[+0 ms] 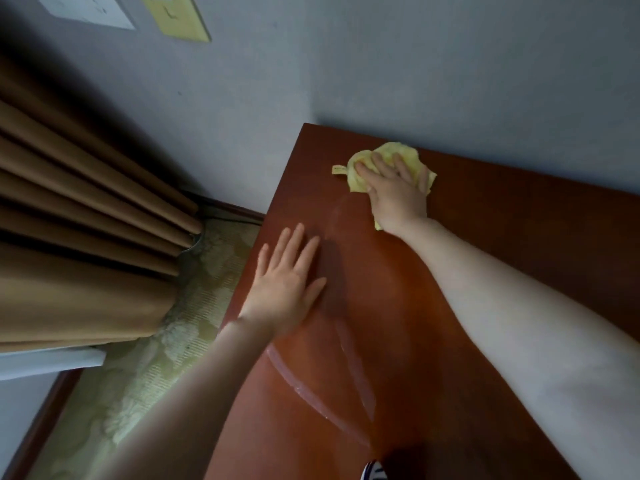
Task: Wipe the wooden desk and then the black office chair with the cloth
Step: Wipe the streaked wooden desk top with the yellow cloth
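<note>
The reddish-brown wooden desk fills the right half of the view, its far edge against the wall. A crumpled yellow cloth lies near the desk's far left corner. My right hand presses down on the cloth, fingers spread over it. My left hand rests flat on the desk near its left edge, fingers apart, holding nothing. Curved damp streaks run across the desk surface between my arms. The black office chair is out of view.
Brown curtains hang at the left, reaching a patterned yellow-green floor. The grey wall stands directly behind the desk. A yellow plate and a white panel are on the wall at top left.
</note>
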`<action>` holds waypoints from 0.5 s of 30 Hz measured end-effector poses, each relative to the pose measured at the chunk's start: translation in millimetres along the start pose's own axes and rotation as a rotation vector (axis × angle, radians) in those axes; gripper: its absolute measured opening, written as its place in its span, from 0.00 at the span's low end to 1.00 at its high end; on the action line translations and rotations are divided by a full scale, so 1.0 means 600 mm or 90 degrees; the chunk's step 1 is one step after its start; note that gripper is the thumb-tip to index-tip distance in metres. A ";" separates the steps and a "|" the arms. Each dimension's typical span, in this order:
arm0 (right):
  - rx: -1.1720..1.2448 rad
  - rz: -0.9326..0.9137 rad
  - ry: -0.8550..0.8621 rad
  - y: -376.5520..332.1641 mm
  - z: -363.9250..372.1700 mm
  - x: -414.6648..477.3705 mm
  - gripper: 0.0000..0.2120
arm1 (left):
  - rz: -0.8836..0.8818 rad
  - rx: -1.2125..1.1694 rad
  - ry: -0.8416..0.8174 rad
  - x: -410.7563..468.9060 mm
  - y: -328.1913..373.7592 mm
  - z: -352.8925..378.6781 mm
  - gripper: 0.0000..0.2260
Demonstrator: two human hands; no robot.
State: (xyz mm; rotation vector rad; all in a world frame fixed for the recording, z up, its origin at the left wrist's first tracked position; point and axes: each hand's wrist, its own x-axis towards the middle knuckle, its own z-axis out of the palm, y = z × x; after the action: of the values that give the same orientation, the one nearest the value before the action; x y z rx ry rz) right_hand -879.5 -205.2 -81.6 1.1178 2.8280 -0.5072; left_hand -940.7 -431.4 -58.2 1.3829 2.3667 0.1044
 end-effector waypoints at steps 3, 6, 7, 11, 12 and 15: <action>0.002 -0.068 0.012 -0.030 0.019 -0.025 0.21 | -0.059 -0.039 -0.028 0.028 -0.035 -0.004 0.36; 0.006 -0.112 0.021 -0.046 0.032 -0.068 0.21 | -0.087 -0.066 -0.072 0.047 -0.056 0.000 0.41; 0.009 -0.122 0.025 -0.047 0.036 -0.085 0.21 | -0.087 -0.063 -0.088 0.051 -0.062 0.003 0.41; 0.019 -0.141 0.047 -0.029 0.044 -0.154 0.19 | -0.029 -0.042 -0.096 0.051 -0.089 0.011 0.32; 0.024 -0.139 0.051 -0.021 0.046 -0.168 0.19 | -0.009 -0.048 -0.085 0.049 -0.096 0.012 0.29; 0.023 -0.105 0.060 0.011 0.044 -0.200 0.19 | 0.035 -0.049 -0.039 0.044 -0.113 0.016 0.25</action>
State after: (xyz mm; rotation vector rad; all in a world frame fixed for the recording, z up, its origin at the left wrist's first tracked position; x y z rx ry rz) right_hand -788.3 -287.7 -87.7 0.9419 3.0221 -0.5320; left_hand -1004.4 -444.7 -92.5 1.3955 2.2513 0.1646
